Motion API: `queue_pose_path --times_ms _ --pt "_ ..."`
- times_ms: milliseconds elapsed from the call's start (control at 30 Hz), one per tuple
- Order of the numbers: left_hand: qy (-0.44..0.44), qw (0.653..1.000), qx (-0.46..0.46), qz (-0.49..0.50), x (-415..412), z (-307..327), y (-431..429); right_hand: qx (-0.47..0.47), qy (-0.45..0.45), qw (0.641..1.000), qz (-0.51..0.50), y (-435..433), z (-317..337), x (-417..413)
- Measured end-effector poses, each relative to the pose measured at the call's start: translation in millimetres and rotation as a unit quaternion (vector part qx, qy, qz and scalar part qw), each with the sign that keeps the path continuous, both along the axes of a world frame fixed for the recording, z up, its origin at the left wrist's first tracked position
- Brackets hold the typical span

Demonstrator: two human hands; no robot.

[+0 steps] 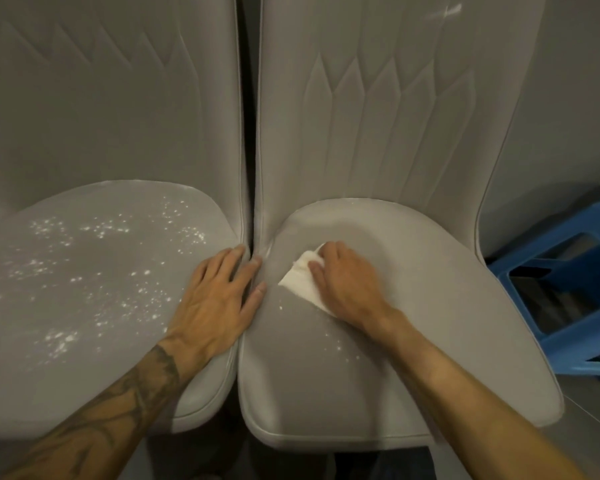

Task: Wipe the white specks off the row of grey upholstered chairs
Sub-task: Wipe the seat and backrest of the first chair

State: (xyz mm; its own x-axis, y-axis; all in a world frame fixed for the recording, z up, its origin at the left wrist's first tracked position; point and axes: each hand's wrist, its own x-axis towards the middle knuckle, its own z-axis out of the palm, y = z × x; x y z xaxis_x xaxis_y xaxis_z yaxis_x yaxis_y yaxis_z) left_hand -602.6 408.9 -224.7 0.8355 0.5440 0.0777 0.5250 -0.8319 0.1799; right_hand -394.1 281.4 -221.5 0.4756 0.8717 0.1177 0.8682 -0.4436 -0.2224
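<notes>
Starting nearest the camera, the right seat (447,323) carries a few stray specks (338,348) beside the right wrist, toward its front-left part, and one more just below the cloth's lower corner. Beyond them the right hand (343,282) presses a folded white cloth (302,282) onto the seat, fingers (326,252) curled over it and the thumb pinning it. The cloth's long axis runs diagonally, from the wrist toward the gap between the chairs. The left hand (219,299) lies flat on the inner edge of the left seat (118,368), fingers (241,263) straight and spread, holding nothing, tips at the gap. The next stroke likely turns on this: the dense specks (101,230) lie leftward of the cloth, across the gap, and the left hand sits between. A blue stool (568,271) crowds the right side. Farthest back rise the backrests (378,116), boxing in any stroke pushed away from the body.
</notes>
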Motion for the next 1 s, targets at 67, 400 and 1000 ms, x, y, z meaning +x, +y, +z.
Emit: queue_pose_path --times_ms 67,400,1000 --pt "0.0 1.0 -0.002 -0.004 -0.5 -2.6 0.7 0.003 0.017 0.998 0.057 -5.8 -1.5 -6.4" --pt "0.011 1.0 -0.006 0.004 0.0 -2.6 -0.8 -0.029 0.023 0.991 -0.132 -37.8 9.4 56.5" --pt "0.006 1.0 -0.017 0.017 2.4 4.3 -7.0 0.011 0.023 1.0 -0.012 -67.7 1.6 -24.0"
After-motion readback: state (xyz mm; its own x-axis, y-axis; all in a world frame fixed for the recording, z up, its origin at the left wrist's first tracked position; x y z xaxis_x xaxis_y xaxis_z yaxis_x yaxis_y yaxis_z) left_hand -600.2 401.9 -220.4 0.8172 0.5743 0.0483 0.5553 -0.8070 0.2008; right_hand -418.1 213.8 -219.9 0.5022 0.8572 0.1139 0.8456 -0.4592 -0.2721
